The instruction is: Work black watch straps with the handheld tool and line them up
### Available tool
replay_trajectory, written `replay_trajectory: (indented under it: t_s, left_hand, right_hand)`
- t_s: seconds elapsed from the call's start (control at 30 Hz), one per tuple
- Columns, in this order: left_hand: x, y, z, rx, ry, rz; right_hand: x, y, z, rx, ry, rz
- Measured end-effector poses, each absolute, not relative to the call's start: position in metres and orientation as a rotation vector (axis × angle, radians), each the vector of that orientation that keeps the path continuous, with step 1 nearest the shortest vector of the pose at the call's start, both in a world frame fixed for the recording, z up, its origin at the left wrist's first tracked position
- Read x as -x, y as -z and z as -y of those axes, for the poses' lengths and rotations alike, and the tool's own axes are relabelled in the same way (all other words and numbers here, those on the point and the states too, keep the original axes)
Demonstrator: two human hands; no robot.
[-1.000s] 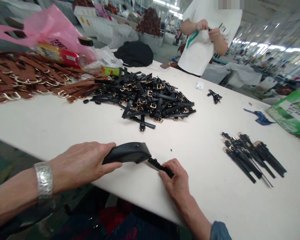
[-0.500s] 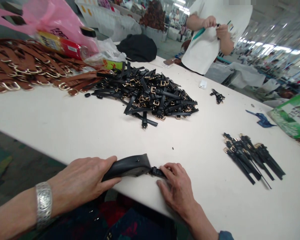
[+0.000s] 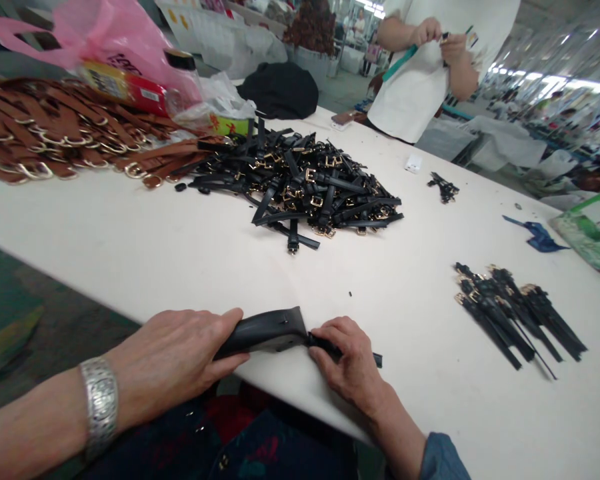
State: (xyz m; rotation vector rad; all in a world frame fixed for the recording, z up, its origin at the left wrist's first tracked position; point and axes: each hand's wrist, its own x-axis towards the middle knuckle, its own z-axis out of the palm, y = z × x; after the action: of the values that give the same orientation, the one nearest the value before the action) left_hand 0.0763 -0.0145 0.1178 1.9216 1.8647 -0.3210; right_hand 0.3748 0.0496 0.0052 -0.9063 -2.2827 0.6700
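Left hand (image 3: 180, 373), one: grasping one black clipper-shaped tool (image 3: 263, 330), its rear end hidden in the palm. Right hand (image 3: 350, 365), one: pinching one black strap (image 3: 378, 360) at the tool's three o'clock; middle covered, blunt end showing. Twelve o'clock: one heap of black buckled straps (image 3: 300, 183), too tangled to count. Ten o'clock: brown straps (image 3: 63, 123), cut off at left.

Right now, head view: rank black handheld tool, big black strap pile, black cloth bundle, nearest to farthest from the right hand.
1. Black handheld tool: just left of the right hand, gripped by the left hand.
2. Big black strap pile: beyond both hands.
3. Black cloth bundle: behind the pile.
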Motion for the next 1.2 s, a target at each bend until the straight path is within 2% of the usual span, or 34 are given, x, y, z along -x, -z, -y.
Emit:
replay_trajectory:
  t_s: [0.2, 0.47, 0.67, 0.9, 1.2]
  left_hand:
    - [-0.07, -0.113, 0.021, -1.95, 0.286, -1.811]
    - [-0.105, -0.133, 0.001, -1.997, 0.484, -1.814]
    - [-0.105, -0.124, -0.005, -1.973, 0.408, -1.895]
    - [-0.071, -0.117, 0.023, -1.952, 0.293, -1.805]
    - [-0.11, -0.121, -0.007, -1.986, 0.333, -1.852]
  right_hand:
    - [-0.376, -0.004, -0.05, 0.897, -0.782, 2.172]
    - [-0.377, 0.001, -0.05, 0.973, -0.76, 2.148]
    - [-0.373, 0.004, -0.045, 1.095, -0.794, 2.085]
    - [-0.372, 0.0, -0.042, 1.103, -0.813, 2.094]
    - [-0.37, -0.003, -0.045, 1.141, -0.832, 2.07]
